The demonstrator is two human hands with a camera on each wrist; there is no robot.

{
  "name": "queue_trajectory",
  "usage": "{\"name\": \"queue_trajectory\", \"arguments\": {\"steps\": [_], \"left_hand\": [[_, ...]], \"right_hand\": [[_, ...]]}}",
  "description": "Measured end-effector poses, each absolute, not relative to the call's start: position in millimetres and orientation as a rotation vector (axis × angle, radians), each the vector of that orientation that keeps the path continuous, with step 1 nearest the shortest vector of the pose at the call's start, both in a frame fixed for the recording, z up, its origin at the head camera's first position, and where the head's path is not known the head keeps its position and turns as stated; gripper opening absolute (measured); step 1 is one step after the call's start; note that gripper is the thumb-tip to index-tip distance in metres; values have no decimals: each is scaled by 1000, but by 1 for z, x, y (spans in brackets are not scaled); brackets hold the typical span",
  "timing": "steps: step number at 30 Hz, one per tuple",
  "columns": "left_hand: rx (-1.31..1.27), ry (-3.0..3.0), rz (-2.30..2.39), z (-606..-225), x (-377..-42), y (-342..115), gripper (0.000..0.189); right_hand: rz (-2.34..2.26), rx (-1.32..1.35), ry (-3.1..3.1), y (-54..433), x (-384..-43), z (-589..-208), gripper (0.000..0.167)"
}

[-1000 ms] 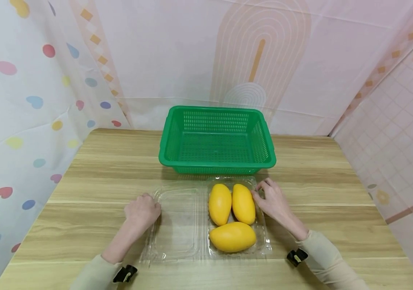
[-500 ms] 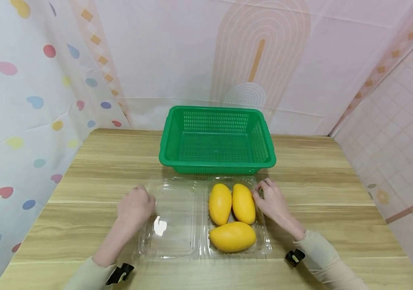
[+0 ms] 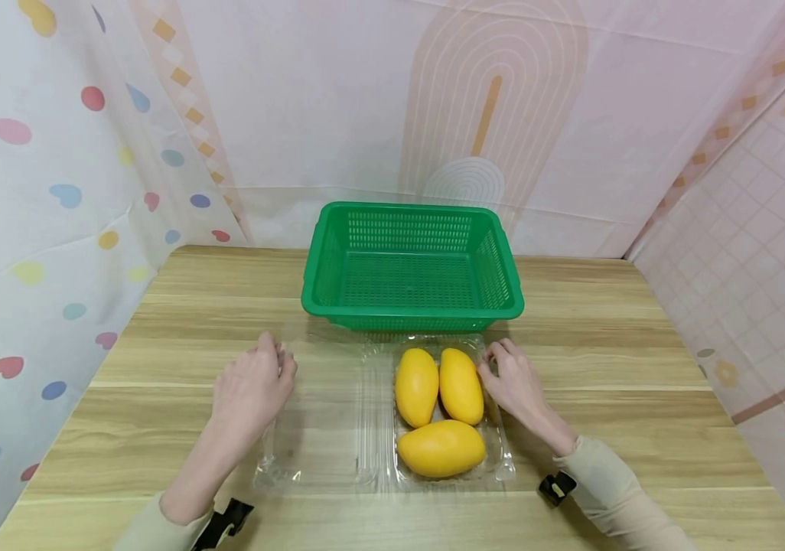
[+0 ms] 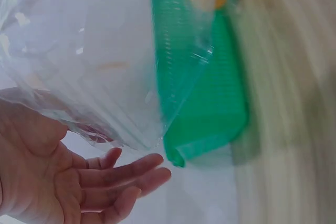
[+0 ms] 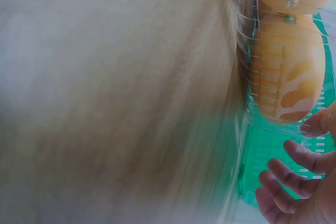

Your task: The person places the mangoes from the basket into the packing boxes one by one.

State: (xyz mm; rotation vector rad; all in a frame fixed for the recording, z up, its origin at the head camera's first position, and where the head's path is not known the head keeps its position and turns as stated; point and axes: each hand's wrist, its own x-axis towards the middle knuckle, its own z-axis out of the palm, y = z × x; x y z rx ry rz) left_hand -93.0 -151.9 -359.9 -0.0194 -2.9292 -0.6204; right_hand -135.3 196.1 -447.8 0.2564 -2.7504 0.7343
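Note:
A clear plastic clamshell box lies spread on the table, its lid (image 3: 320, 405) on the left and its base (image 3: 496, 459) on the right. Three yellow mangoes (image 3: 441, 448) sit in the base. My left hand (image 3: 255, 383) pinches the lid's left edge between thumb and index finger. In the left wrist view the tilted lid (image 4: 105, 66) stands above the other, loosely spread fingers (image 4: 136, 169). At the base's right edge, my right hand (image 3: 518, 386) touches the rim with the thumb. Its other fingers (image 5: 289, 179) are relaxed and apart from the box in the right wrist view.
Just behind the box stands a green plastic basket (image 3: 412, 313) with perforated walls. Patterned cloth (image 3: 337, 99) hangs behind the wooden table (image 3: 606, 321) and along both sides. Black straps (image 3: 558, 487) circle both wrists.
My left hand has shifted a little left and turned, and the lid has risen and tilted with it. The right hand, mangoes and basket have hardly moved.

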Motion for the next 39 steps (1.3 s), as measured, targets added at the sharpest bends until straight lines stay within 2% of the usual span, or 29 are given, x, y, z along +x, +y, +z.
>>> {"name": "queue_trajectory", "arguments": {"steps": [4, 9, 12, 17, 23, 33, 39], "left_hand": [[-82, -2813, -696, -352, -92, -144, 19], [-122, -2744, -942, -343, -93, -134, 29], [-131, -2689, -1093, -340, -94, -129, 29], [-210, -2626, -1198, -345, -98, -122, 20], [-281, -2637, -1355, -357, -99, -109, 30], [-354, -2819, -1244, -379, -97, -81, 39], [-282, -2937, -1124, -389, -96, -69, 53]], "right_hand": [[738, 257, -2755, 196, -135, -447, 5], [739, 247, -2765, 196, -135, -447, 6], [743, 247, -2774, 195, -135, -447, 6], [742, 247, -2788, 195, -135, -446, 6], [758, 247, -2783, 196, -136, -447, 7], [925, 164, -2881, 198, -139, -442, 20], [1091, 97, -2899, 202, -144, -437, 30]]}}
